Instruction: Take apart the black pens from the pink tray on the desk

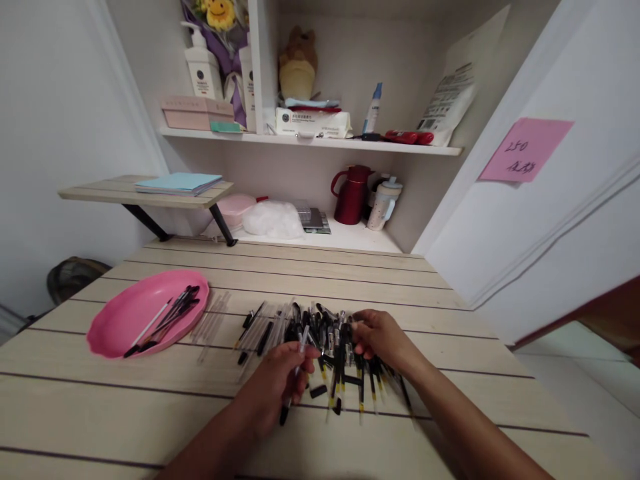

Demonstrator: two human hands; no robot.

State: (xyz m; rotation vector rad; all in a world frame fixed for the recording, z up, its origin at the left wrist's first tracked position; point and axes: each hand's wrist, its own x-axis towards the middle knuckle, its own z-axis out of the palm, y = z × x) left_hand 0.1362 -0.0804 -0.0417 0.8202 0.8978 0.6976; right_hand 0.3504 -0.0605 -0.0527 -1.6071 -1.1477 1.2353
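Note:
My left hand point(287, 373) is closed around a clear pen barrel point(304, 337) with a black end pointing down toward me. At the right side of a heap of pen parts point(330, 340), my right hand point(376, 337) has its fingers bent in among the pieces; whether they grip one is hidden. Black caps, thin ink refills point(362, 383) with yellowish ends and small clear-and-black parts make up the heap. Clear empty barrels point(263, 327) lie at its left, and more clear tubes point(213, 323) rest beside the pink dish. A loose black cap point(319, 391) lies in front.
A pink oval dish point(113, 317) at the left holds several pens point(170, 317). Behind it stands a small raised shelf point(100, 189) on black legs, bearing blue paper point(179, 182). A red jug point(351, 197) and a pale cup point(384, 205) stand at the back.

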